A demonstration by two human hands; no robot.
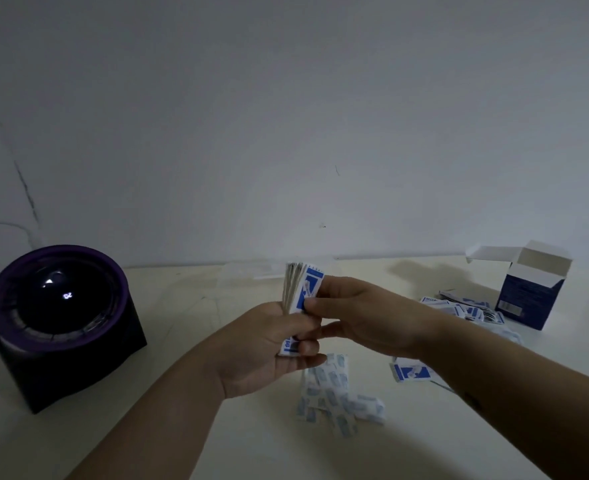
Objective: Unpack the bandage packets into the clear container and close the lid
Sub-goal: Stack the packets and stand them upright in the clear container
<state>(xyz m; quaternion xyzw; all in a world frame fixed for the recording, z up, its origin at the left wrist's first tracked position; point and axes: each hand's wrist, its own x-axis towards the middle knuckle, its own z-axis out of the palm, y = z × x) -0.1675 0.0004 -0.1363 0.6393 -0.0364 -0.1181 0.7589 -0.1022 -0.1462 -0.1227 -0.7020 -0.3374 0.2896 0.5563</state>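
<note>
Holding a stack of bandage packets (298, 299) upright in my left hand (272, 348), I have its fingers wrapped tight round the lower half, while my right hand (365, 320) pinches the front blue-and-white packet from the right side. The stack sits above the middle of the worktop (189, 445), raised off it. Just near of my hands lies a loose pile of strips (338, 393); to the right, more packets (466, 311) are scattered, one (411, 372) lying apart under my right forearm. An open box (532, 289) stands at the far right. What may be the clear container (251, 270) shows faintly at the far edge, beyond the stack, but it is too dim to be sure.

The stack is fanning at the top, so I judge that a slack grip could let packets slide out and scatter. In this poor light I could also miss the container's opening. A dark speaker (57, 320) sits well apart on the left.
</note>
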